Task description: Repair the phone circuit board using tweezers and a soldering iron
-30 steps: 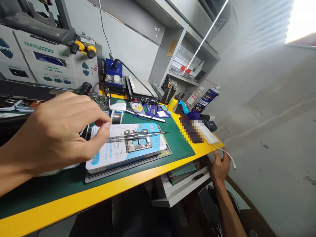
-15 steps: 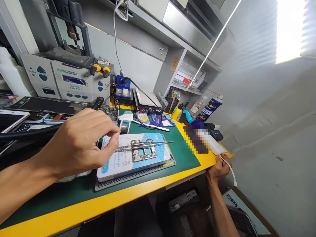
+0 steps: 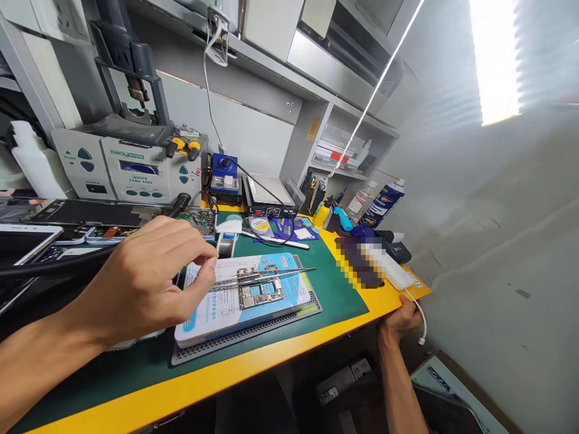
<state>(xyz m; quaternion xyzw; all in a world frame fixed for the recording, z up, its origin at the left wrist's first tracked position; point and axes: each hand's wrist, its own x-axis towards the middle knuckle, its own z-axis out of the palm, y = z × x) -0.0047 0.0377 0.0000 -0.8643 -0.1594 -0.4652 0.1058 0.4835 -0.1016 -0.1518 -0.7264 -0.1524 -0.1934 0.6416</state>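
Well, since the last view the whole scene has tilted slightly and the bench sits a little lower in the frame, while both hands stay at about the same places. The left hand (image 3: 142,283) hangs half-curled, its fingertips (image 3: 210,263) close together at the tail of the long steel tweezers (image 3: 266,274); whether they pinch it I cannot tell. The tweezers lie across the silver-and-blue phone circuit board (image 3: 260,288), at the hand's 3 o'clock, just beyond the thumb, on a blue-and-white printed box (image 3: 212,313) over a green rubber mat (image 3: 335,301). The right hand (image 3: 398,319), well off at 4 o'clock, curls at the yellow bench edge (image 3: 271,360) beside a thin white cable (image 3: 423,319); what it grips is unclear.
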